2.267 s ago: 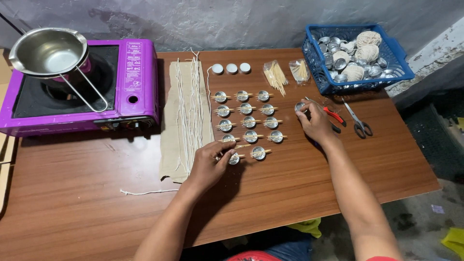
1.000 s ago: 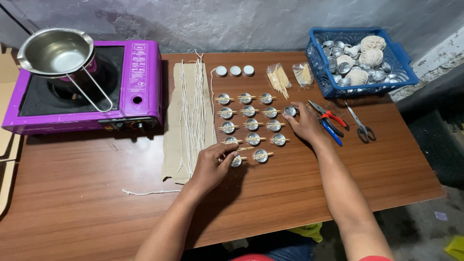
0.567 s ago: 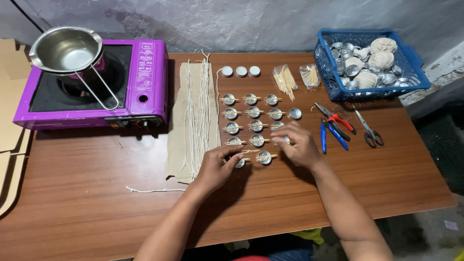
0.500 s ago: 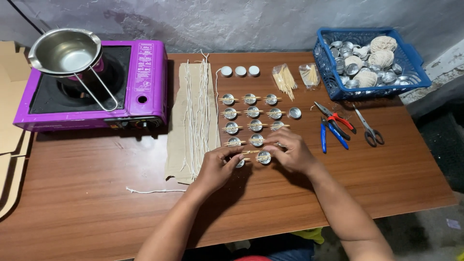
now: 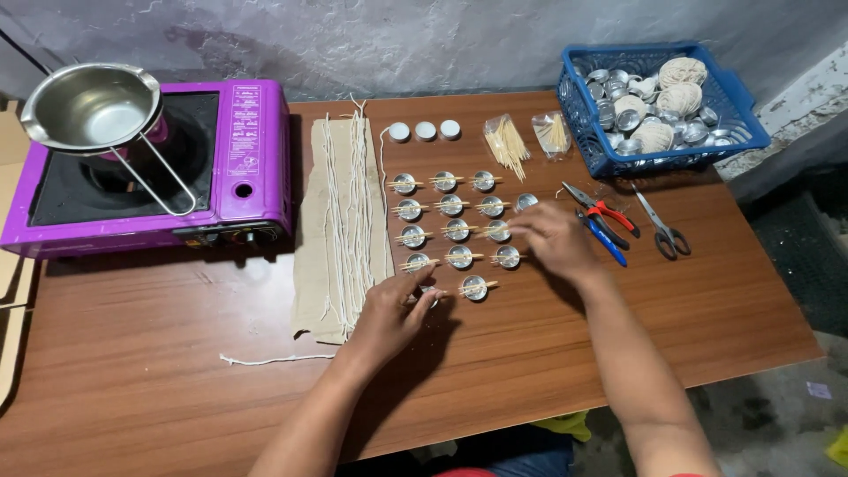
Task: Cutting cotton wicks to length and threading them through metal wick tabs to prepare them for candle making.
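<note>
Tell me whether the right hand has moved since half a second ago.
Yes. The right hand has moved from the nearest tins up the grid toward the pliers.

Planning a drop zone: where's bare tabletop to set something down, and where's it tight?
Free: the front strip of the table below the purple stove, and the front right corner under the scissors. Crowded: the cup grid between the wick cloth and pliers, under both hands.
</note>
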